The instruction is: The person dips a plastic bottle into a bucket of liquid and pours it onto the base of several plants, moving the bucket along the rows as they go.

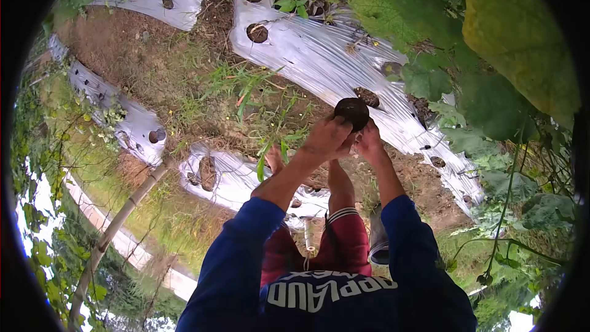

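A dark, round object [352, 112], about palm-sized, is held up in front of me; I cannot make out exactly what it is. My left hand [330, 138] is closed around its near left side, with the fingers bent. On the opposite side, my right hand [369, 140] grips its lower right edge, and its fingertips are partly hidden. Just beyond them lies a strip of silver plastic mulch film [307, 55] with round planting holes, one of them a soil-filled hole [367, 97] right behind the object.
Large green leaves [498, 98] hang over the right side. Weeds [246, 95] grow on the bare soil [129, 55] between film strips. A wooden pole [117, 224] slants at the left. A dark grey cylindrical thing [378, 243] stands beside my right leg.
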A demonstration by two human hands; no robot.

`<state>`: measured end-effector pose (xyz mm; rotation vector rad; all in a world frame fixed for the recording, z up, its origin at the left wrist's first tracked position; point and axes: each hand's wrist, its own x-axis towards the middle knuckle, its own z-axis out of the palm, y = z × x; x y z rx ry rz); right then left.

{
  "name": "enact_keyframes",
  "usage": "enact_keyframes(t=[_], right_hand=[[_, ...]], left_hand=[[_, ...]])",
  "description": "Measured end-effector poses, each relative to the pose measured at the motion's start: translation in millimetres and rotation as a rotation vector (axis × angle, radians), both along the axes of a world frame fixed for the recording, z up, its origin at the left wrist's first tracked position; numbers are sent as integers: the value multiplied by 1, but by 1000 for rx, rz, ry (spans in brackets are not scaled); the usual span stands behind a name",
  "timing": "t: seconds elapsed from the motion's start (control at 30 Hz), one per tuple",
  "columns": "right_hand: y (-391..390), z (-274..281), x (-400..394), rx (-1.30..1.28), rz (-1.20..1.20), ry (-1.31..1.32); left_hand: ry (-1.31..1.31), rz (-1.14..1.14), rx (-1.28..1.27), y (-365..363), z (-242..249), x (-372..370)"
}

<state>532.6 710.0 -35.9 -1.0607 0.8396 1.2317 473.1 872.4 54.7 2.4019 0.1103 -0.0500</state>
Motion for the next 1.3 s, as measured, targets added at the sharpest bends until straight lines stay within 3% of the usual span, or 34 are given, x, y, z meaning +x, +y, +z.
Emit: enact_keyframes(t=[0.1, 0.2, 0.4, 0.57, 0.83, 0.93, 1.0, 1.03, 1.17, 1.23, 1.3], right_hand=[[46, 9, -9, 51, 82, -9], [81, -25, -26, 176, 168, 17], [189, -20, -22, 96, 234, 43], [255, -3, -15, 91, 150, 48], [288, -15, -12, 24, 36, 87], [295, -16, -13, 84, 26, 33], [302, -19, -14, 107, -55, 13], [305, -19, -15, 111, -49, 16], [320, -15, -25, 150, -13, -58], [329, -14, -30, 160, 23, -62], [339, -14, -35, 165, 98, 5]], left_hand=[[-12, 19, -1, 46, 13, -13], [30, 74, -41, 96, 8, -19], [98, 82, 89, 192, -13, 4], [170, -9, 197, 244, -39, 34], [370, -115, 110, 282, -45, 67], [340, -122, 97, 293, -40, 47], [236, -70, 24, 300, -37, 29], [18, -14, 34, 304, -34, 16], [-34, 13, 6, 322, -26, -14], [-216, 4, 117, 332, -27, -26], [-98, 27, 62, 345, -26, -30]])
